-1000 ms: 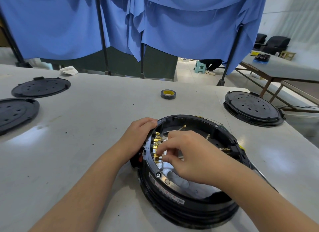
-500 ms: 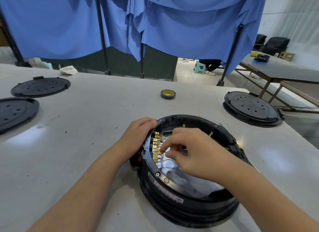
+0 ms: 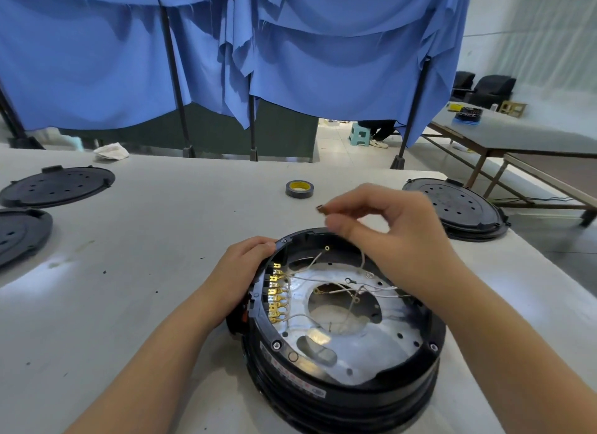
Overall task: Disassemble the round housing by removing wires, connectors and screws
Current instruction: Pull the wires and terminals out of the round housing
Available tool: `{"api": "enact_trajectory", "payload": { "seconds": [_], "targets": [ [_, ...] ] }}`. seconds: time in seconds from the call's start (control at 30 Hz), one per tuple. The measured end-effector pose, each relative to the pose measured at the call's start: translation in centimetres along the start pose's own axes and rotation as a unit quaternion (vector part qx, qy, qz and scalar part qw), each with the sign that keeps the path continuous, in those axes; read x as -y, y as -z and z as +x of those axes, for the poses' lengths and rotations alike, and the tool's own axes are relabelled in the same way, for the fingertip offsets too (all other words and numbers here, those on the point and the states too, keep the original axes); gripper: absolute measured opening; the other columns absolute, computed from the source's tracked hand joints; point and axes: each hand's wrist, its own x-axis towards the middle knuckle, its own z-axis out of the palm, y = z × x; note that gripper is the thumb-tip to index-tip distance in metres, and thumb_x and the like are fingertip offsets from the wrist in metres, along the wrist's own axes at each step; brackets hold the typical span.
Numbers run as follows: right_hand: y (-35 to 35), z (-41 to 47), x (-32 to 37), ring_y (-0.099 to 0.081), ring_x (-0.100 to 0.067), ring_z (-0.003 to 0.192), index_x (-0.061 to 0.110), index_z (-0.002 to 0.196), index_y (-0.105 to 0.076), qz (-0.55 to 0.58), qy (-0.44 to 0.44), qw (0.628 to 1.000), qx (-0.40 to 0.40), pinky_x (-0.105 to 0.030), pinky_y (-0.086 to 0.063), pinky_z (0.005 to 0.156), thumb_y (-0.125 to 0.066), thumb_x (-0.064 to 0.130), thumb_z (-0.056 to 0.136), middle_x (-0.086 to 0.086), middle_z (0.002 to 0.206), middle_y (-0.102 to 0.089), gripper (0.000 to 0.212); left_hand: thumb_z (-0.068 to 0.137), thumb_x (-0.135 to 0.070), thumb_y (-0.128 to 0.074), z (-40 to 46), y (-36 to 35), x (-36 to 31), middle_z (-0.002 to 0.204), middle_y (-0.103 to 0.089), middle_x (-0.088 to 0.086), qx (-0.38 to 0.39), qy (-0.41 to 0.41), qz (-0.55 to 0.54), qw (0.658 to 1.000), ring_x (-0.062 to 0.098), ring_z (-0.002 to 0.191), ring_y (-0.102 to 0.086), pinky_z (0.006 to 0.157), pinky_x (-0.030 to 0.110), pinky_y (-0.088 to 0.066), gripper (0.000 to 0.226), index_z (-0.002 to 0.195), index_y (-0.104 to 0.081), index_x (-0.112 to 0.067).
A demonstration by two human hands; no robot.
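Head view | left hand [image 3: 240, 273] clasps the round housing [image 3: 342, 346] rim, steadying it on the table | right hand [image 3: 392, 231] above it pinches a connector [image 3: 320, 209] on thin wire [image 3: 363, 260] | wire looks limp, light, likely fragile: grip the terminal, not the strand

Text check: only one printed item found. Strip label [image 3: 298, 379] on outer rim of round housing [image 3: 342, 398], lower centre of frame, w/ red characters plus a small dark mark at its right end; too small and blurred to read. No legible brand, nos. or signs elsewhere: tape roll [image 3: 299, 189], upper centre, shows yellow core only, no lettering made out; black round covers at left and right edges carry no readable marks.
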Motion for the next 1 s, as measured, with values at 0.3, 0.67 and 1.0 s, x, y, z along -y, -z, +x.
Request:
{"api": "enact_trajectory", "payload": {
  "seconds": [0.3,0.67,1.0],
  "targets": [
    [4.2,3.1,-6.3,-0.064,-0.004,0.071,0.020,0.091,-0.070,0.239,-0.222,0.931,-0.165,-0.020,-0.053,0.070,-0.066,0.015,0.087,0.010,0.076,-0.071,0.007,0.097,-0.017,-0.047,-0.2,-0.1,-0.2,0.092,-0.075,0.006,0.001,0.009,-0.009,1.000,0.024,0.091,-0.069,0.080,0.032,-0.051,0.026,0.096,-0.073,-0.015],
    [6.3,9.0,-12.4,-0.057,-0.008,0.073,0.017,0.091,-0.065,0.214,-0.280,0.888,-0.294,-0.022,-0.051,0.071,-0.064,0.016,0.092,0.003,0.083,-0.066,0.002,0.096,-0.016,-0.049,-0.1,-0.1,-0.1,0.092,-0.075,0.005,-0.003,0.018,-0.016,1.000,0.023,0.092,-0.070,0.086,0.036,-0.051,0.025,0.095,-0.074,-0.016],
    [3.1,9.7,-14.6,-0.059,-0.012,0.080,0.018,0.093,-0.070,-0.272,-0.180,0.940,0.096,-0.025,-0.042,0.071,-0.065,0.020,0.090,0.005,0.087,-0.065,0.007,0.096,-0.014,-0.048,0.1,-0.1,0.2,0.091,-0.076,0.004,-0.006,0.012,-0.009,1.000,0.021,0.089,-0.070,0.084,0.035,-0.050,0.027,0.093,-0.074,-0.016]
  ]
}}
